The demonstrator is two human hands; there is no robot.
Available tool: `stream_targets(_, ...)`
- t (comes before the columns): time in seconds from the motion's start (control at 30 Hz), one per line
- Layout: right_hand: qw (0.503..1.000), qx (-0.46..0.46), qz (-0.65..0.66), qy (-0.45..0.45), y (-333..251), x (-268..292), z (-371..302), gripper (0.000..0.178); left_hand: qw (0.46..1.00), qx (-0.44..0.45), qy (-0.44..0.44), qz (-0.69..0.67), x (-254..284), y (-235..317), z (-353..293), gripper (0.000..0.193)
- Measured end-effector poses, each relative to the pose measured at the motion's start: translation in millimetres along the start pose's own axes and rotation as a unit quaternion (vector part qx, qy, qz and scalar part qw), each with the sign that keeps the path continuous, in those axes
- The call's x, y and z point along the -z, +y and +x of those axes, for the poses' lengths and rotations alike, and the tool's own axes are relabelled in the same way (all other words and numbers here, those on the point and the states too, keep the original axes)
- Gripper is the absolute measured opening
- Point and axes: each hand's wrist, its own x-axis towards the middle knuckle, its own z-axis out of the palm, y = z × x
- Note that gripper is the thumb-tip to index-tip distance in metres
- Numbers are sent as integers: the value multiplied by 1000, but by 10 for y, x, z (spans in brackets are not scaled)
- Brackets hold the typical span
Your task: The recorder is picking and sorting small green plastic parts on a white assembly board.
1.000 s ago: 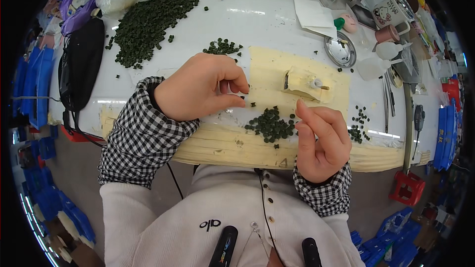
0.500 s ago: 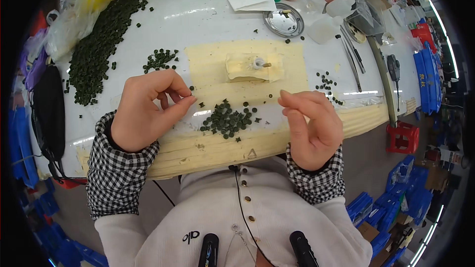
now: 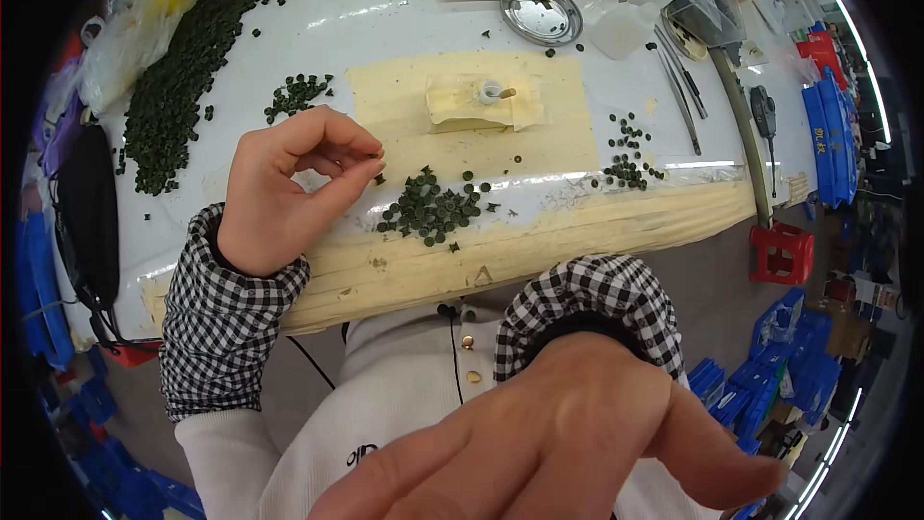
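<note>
Above the near part of the white table, my left hand (image 3: 279,188) is closed in a pinch. A small dark green piece (image 3: 375,155) shows as a dark speck between its thumb and forefinger. A loose pile of such dark green, spool-like pieces (image 3: 430,207) lies just right of those fingertips. My right hand (image 3: 539,438) is raised off the table, large in the lower part of the view. Its back shows, the thumb stands apart from the fingers, and I see nothing in it. A cream taped block (image 3: 462,114) with a small whitish cup (image 3: 491,92) stands on a yellow sheet (image 3: 385,87).
A big heap of dark green pieces (image 3: 183,87) spreads at the far left. Another small group (image 3: 630,169) lies on the right. Tweezers (image 3: 680,101) and a round metal dish (image 3: 541,14) are farther back. Yellow tape strips (image 3: 539,241) cover the table's front edge.
My right hand has left the table, coming down and toward me, and its pinch has opened. My left hand has shifted slightly and stays pinched. The whole view has shifted a little.
</note>
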Motion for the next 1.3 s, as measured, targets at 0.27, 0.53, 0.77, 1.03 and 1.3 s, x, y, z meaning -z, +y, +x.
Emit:
stream_targets(0.27, 999, 0, 49, 3, -10, -103, 36, 59, 1000, 12, -6, 4, -16, 44, 14, 17)
stream_targets(0.53, 998, -2, 64, 14, -73, -170, 19, 50, 1000, -10, -10, 25, -19, 15, 16, 12)
stream_targets(0.77, 996, -16, 86, 15, -6, -214, 80, 42, 1000, -7, 5, 18, -26, 39, -10, 10)
stream_targets(1.03, 962, -162, -211, -61, -437, 396, -229, 36, 998, 9, -1, -60, -76, 46, -40, 12)
stream_targets(1.3, 457, -141, -839, 259, -898, 759, -733, 11, 998, -30, -21, -59, -144, 112, -47, 15)
